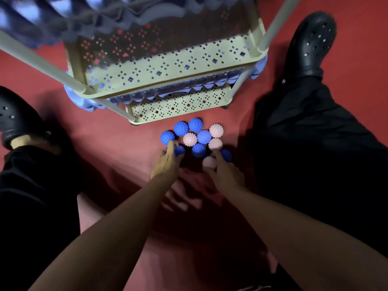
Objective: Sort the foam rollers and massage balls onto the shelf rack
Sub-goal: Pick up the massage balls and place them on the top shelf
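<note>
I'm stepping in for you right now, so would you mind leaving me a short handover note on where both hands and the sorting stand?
Left hand: fingers around a blue ball on the floor, grip not clearly closed.
Right hand: fingers on a white ball, likewise unlifted.
Things: spiky massage balls, blue and white, clustered on the red floor before the shelf rack.
Done: no balls visible on the lower tiers; the top tier is blurred.
Left: shelve all the balls; no foam rollers clearly visible.

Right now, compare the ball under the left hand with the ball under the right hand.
The ball at the left hand is blue; the one at the right hand is pale pink. The blue ball is largely hidden by fingers, while the pink ball shows more. Both are spiky massage balls on the red floor, at the near edge of the cluster.
</note>
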`<state>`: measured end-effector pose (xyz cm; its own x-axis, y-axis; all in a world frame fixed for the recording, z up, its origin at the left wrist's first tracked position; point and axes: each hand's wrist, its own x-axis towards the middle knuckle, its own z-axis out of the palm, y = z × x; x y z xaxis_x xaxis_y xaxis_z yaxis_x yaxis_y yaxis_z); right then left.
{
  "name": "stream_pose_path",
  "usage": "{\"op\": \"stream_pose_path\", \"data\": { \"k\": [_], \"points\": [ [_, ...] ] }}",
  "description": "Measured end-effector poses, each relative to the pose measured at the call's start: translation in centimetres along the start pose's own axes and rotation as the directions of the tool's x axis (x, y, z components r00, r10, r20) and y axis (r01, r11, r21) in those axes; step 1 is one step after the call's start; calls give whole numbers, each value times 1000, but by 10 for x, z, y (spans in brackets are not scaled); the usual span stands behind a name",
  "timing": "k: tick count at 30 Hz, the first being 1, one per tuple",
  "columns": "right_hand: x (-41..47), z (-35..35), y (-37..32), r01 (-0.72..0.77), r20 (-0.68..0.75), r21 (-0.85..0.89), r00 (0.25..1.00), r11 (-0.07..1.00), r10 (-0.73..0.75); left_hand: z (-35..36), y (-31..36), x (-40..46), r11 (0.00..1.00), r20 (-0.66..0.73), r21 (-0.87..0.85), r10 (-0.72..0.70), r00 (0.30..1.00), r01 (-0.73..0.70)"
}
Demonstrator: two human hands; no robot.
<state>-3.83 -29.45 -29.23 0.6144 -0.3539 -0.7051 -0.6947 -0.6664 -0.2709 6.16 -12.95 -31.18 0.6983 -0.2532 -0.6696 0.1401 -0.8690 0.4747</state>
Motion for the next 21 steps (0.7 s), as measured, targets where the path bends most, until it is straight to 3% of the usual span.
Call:
{"op": "stream_pose_path", "data": {
  "k": [2, 4, 7, 10, 16, 21],
  "points": [
    [-10, -4, 3, -6, 17, 60, 1000, 998, 5, -6, 5, -18, 999, -5, -44, 25, 1000, -25],
    [-23, -13, 0, 17, 20, 227, 1000, 974, -22, -16, 14, -43, 995, -1, -81, 54, 999, -54],
    [-48, -31, -12, 74, -9, 503, 997, 861, -81, -41, 28, -82, 966, 28, -245, 96, 995, -87],
    [-83, -57, -28, 169, -99, 664, 985, 729, -139, -78, 46, -124, 919, 9, -368, 153, 988, -139],
    [-176, -122, -70, 378, -297, 732, 926, 567, -235, -152, 101, -229, 753, -163, -596, 227, 960, -279],
    [-256, -183, -109, 575, -449, 691, 817, 439, -363, -202, 142, -314, 616, -399, -628, 270, 876, -476]
  ]
}}
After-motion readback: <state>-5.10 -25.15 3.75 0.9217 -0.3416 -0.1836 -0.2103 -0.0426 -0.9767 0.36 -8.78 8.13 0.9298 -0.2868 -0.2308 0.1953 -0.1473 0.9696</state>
